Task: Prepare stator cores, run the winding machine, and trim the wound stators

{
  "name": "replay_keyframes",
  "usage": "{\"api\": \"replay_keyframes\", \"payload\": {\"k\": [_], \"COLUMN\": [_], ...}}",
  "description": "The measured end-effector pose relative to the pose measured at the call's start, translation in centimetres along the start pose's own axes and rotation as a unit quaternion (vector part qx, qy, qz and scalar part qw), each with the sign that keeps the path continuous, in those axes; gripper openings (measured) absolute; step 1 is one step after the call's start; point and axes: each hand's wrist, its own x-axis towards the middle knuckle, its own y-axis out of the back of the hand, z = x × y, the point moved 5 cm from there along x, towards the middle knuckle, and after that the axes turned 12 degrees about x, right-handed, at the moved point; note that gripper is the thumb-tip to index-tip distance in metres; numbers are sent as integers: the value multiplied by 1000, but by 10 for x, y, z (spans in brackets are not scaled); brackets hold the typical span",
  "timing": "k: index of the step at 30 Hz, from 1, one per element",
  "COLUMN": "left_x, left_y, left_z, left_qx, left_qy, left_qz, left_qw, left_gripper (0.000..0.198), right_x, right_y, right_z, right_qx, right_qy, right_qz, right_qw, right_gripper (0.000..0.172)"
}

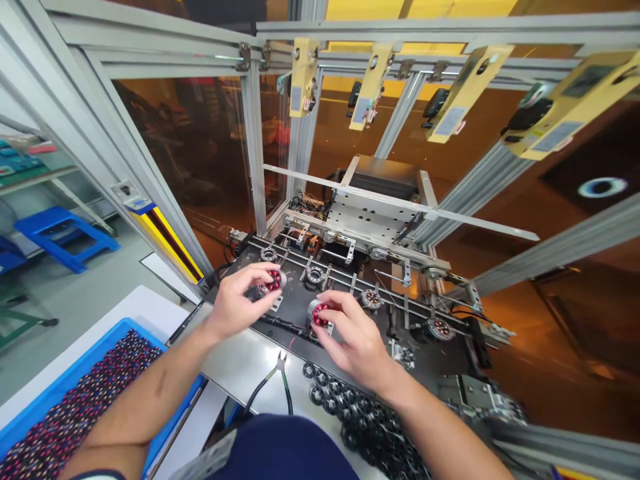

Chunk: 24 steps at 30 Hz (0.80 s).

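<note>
My left hand (237, 299) pinches a small round motor part with red coils (276, 280) inside a silver rim, between thumb and fingers. A similar red-coiled motor part (318, 312) is in the grip of my right hand (357, 340), lower and further right. Both are held above the black machine bed. Just beyond my hands, round holders (315, 274) line the bed along metal rods; a holder to the right (371, 299) has a copper-coloured part in it. Side cutters (281, 363) lie on the metal ledge below my hands, handles towards me.
Many black round parts (345, 403) are spread on the ledge at the lower right. At left stands a blue tray (127, 323) full of red-and-black coiled parts. Yellow brackets (367, 87) hang from the aluminium frame above. A blue stool (65, 230) stands on the floor.
</note>
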Motion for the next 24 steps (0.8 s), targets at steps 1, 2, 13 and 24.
{"api": "replay_keyframes", "payload": {"k": [1, 2, 13, 24], "left_x": [-11, -22, -65, -72], "left_y": [5, 9, 12, 10], "left_z": [14, 26, 72, 78], "left_qx": [-27, -49, -85, -88], "left_qy": [-8, -15, -66, -74], "left_qz": [33, 61, 100, 101], "left_qw": [999, 997, 989, 988], "left_gripper": [24, 30, 54, 55], "right_x": [-6, -11, -37, -42], "right_y": [0, 0, -5, -3], "right_z": [-12, -20, -40, -45], "right_qx": [2, 10, 70, 58], "right_qy": [9, 10, -23, -2], "right_qz": [18, 36, 115, 109], "right_qw": [1000, 999, 991, 992], "right_gripper": [20, 25, 35, 36]}}
